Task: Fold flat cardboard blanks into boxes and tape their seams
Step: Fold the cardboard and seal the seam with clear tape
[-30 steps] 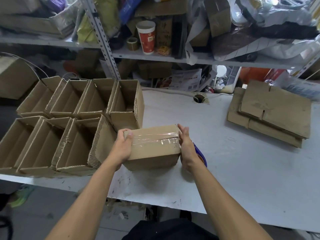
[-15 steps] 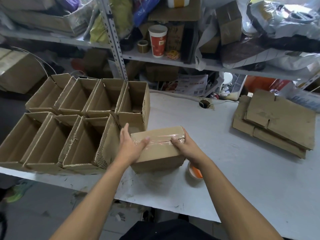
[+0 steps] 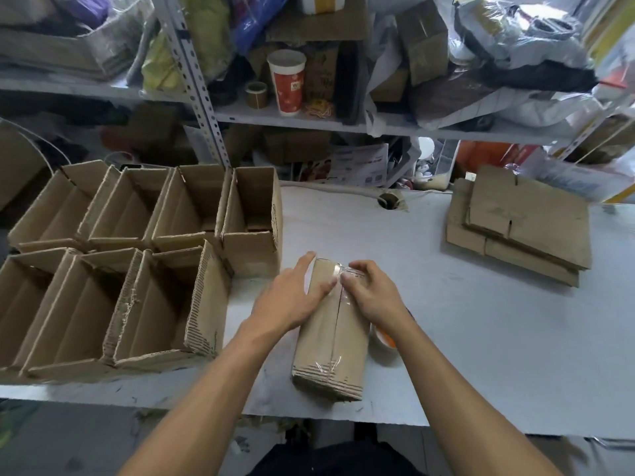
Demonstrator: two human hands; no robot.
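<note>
I see both hands on the taped box [image 3: 331, 333]: left hand [image 3: 292, 297] flat, right hand [image 3: 372, 297] with fingers curled, pressing the tape. Open boxes [image 3: 137, 255] left of my left hand look empty.

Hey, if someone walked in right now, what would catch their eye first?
Two hands, the left hand and right hand, pressing clear tape along the seam of a cardboard box at the table's near edge. To the left stand two rows of open boxes; a stack of flat blanks lies far right, under cluttered shelves with a red cup.
</note>
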